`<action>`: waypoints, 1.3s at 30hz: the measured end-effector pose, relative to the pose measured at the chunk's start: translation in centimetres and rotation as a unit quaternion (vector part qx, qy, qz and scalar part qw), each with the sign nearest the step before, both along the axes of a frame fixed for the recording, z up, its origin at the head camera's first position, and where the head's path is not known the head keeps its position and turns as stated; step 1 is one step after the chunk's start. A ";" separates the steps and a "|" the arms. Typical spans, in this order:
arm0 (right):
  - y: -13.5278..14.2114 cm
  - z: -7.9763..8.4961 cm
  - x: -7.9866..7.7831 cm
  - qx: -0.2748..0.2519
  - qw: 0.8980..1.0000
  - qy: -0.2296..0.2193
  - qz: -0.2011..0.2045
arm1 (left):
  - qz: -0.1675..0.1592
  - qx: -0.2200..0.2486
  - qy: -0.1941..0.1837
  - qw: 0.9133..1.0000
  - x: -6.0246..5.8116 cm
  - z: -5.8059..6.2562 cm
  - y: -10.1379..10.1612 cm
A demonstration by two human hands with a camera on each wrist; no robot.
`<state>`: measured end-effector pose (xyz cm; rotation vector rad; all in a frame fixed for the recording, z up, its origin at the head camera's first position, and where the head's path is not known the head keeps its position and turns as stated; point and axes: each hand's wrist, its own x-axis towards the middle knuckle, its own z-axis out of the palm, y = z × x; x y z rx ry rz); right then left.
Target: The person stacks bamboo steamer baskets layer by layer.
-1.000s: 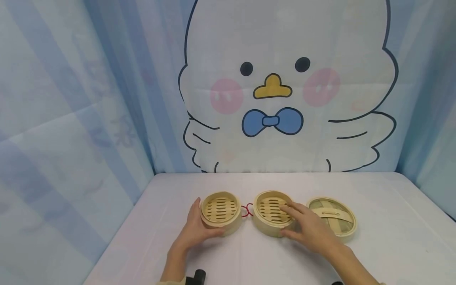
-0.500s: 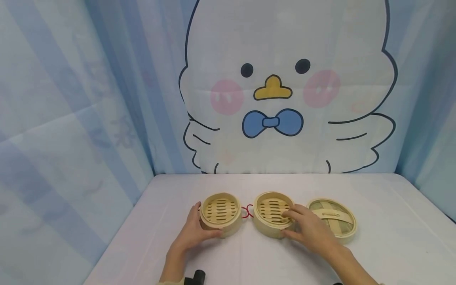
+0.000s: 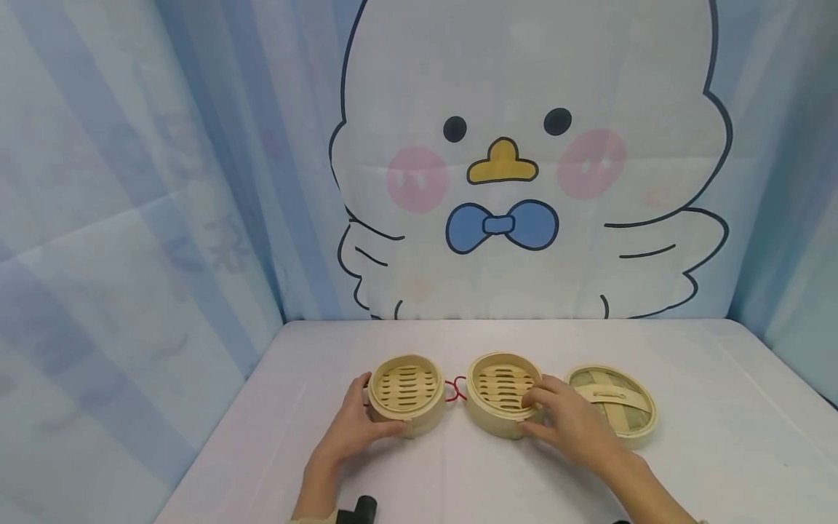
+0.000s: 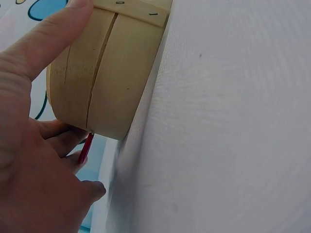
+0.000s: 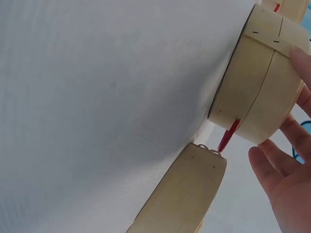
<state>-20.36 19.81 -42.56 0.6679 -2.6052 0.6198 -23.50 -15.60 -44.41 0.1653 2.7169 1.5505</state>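
Two round bamboo steamer baskets sit side by side on the table, slatted bottoms showing. My left hand (image 3: 353, 426) grips the left steamer basket (image 3: 407, 415), thumb on its front wall and fingers round its left side. The right steamer basket (image 3: 494, 418) is held by my right hand (image 3: 572, 426), with the thumb low at the front and bent fingers over the right rim. In the right wrist view, the thumb touches the wall of that basket (image 5: 255, 82). Red cord loops (image 3: 455, 388) lie between the baskets. Some left fingers are hidden behind the basket in the head view.
A woven bamboo steamer lid (image 3: 612, 397) with a strap handle lies right of the baskets, partly behind my right hand. The white-covered table (image 3: 452, 480) ends at a hanging cloth backdrop (image 3: 497, 284) printed with a cartoon bird. Blue curtains (image 3: 131, 255) flank both sides.
The right fingers have drawn back from the slats towards the rim and bent more. My left fingers sit slightly lower along the basket's side. Both baskets stay nearly in place.
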 end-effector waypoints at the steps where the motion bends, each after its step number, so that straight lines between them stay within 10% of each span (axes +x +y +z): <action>1: 0.0 0.0 0.0 0.000 1.000 -0.002 -0.002 | 0.002 -0.001 -0.002 1.000 0.0 0.0 0.0; 39: 0.3 -0.8 -1.1 -0.149 0.986 0.035 0.070 | -0.001 -0.001 0.002 1.000 0.0 0.1 -0.1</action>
